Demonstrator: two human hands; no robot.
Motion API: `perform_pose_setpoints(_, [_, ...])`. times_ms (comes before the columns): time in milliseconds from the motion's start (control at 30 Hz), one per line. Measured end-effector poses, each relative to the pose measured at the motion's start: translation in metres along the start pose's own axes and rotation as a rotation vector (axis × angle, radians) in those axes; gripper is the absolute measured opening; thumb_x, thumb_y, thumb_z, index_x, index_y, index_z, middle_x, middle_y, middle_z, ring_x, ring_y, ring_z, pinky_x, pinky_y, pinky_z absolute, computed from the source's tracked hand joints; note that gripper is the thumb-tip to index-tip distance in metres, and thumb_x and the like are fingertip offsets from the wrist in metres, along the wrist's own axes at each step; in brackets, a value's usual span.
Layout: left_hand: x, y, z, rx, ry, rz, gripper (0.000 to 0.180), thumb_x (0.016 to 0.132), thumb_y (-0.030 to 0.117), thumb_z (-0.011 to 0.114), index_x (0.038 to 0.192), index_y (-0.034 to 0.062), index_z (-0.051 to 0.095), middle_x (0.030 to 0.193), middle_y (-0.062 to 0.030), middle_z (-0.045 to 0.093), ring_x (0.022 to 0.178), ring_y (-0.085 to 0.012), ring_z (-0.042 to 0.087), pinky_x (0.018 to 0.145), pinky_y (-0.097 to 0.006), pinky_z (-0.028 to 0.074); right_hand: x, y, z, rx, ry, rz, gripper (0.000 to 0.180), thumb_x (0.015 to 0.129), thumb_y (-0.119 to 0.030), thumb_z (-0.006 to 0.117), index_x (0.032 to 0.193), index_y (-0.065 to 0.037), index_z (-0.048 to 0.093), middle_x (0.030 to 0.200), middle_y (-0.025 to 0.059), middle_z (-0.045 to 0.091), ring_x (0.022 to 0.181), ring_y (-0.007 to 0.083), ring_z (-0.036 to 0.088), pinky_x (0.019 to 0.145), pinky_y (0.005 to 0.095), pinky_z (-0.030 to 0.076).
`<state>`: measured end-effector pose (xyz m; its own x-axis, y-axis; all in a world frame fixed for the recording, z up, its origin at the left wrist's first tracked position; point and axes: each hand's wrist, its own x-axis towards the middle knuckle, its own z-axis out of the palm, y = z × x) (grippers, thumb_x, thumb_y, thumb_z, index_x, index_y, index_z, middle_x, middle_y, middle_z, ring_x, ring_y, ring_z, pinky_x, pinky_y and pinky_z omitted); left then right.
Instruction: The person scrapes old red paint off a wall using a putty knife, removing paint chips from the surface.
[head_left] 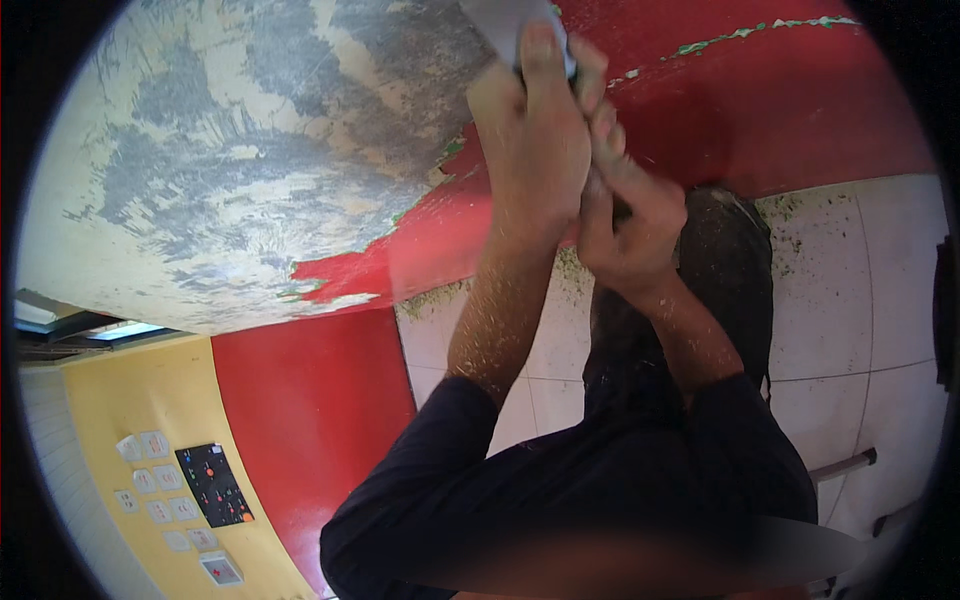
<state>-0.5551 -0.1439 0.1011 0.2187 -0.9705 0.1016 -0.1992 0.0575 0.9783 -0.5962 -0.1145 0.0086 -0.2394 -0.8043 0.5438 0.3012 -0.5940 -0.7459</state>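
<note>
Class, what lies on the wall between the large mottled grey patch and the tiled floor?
A band of red paint, its ragged edge meeting the mottled grey patch, lies above the tiled floor; the head view shows it.

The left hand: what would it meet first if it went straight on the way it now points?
Probably the patchy wall, the flat-bladed tool in the left hand leading; depth is unclear, so they may already touch.
</note>
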Motion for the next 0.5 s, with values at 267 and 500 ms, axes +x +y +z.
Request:
perform_pose_setpoints(267, [-0.01, -0.011, -0.007, -0.02, 0.072, -0.076, 0.039, 0.1, 0.032, 0.035, 0.078, 0.0029, 0.048, 0.06, -0.0011, 0.041, 0.046, -0.01, 0.042, 0.044, -0.028, 0.041, -0.015, -0.001, -0.005, 0.007, -0.077, 0.07, 0.033, 0.078, 0.009, 0.05, 0.11, 0.01, 0.06, 0.091, 0.0267, 0.064, 0.089, 0.0268, 0.068, 0.074, 0.0313, 0.051])
perform_pose_setpoints(500, [-0.017, -0.039, -0.015, -0.011, 0.117, -0.159, 0.04, 0.1, 0.033, 0.034, 0.077, 0.0027, 0.047, 0.057, -0.0017, 0.04, 0.045, -0.0107, 0.043, 0.044, -0.028, 0.042, -0.03, 0.008, -0.005, -0.098, -0.025, 0.057, 0.03, 0.08, 0.006, 0.05, 0.108, 0.008, 0.061, 0.092, 0.0246, 0.066, 0.089, 0.0231, 0.067, 0.077, 0.0291, 0.05])
